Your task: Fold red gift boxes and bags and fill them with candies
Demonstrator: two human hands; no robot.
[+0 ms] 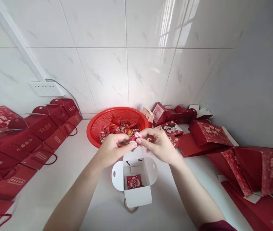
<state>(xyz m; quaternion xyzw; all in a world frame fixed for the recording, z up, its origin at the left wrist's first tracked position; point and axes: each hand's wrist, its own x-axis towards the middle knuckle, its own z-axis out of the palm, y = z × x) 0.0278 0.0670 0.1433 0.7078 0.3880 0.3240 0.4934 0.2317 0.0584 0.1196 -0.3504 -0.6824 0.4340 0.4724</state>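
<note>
My left hand (114, 148) and my right hand (159, 144) meet above the near rim of a red basket (94, 128). Each hand pinches a small red-and-white wrapped candy (134, 142); whether it is one piece or two I cannot tell. Wrapped sweets (119, 126) lie in the basket. Just below my hands stands an open white box (138, 196), its flaps spread out. Inside it lies a red packet (133, 181) with white print. A rope handle (130, 208) shows at the box's near side.
Rows of red gift boxes (41, 128) line the left side. More red boxes and folded cartons (210, 133) lie on the right. Behind the white table (78, 166) is a tiled wall with a power strip (47, 89) and a cable.
</note>
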